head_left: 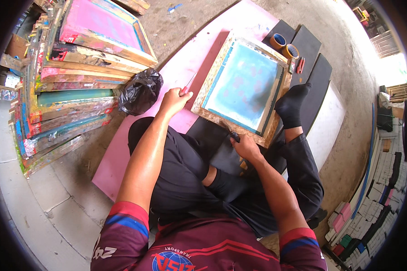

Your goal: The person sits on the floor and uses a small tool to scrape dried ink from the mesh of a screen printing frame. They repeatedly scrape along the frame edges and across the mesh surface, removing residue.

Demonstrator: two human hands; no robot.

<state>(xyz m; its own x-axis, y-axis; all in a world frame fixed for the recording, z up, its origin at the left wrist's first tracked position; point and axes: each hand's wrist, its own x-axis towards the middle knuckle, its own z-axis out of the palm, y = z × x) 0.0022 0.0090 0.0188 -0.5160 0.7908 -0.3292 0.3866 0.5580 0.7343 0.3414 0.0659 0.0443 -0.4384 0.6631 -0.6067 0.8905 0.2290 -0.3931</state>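
Observation:
A wooden screen-printing frame [198, 105] with blue-stained mesh [246, 81] lies tilted in front of me. My left hand [174, 102] is closed around the red handle of a screwdriver [185, 90]. Its thin shaft points up and away, left of the frame. My right hand [248, 149] grips a black-handled tool [234, 135] at the frame's near edge. What kind of tool it is cannot be made out. My black-socked foot [294, 105] rests against the frame's right side.
Stacked paint-stained screen frames [77, 70] stand at the left, beside a black plastic bag [141, 91]. Two tape rolls [278, 41] and a red cutter [300, 65] lie on dark boards [313, 43] beyond the frame. A pink sheet [176, 67] lies beneath. Piled boxes [371, 203] line the right.

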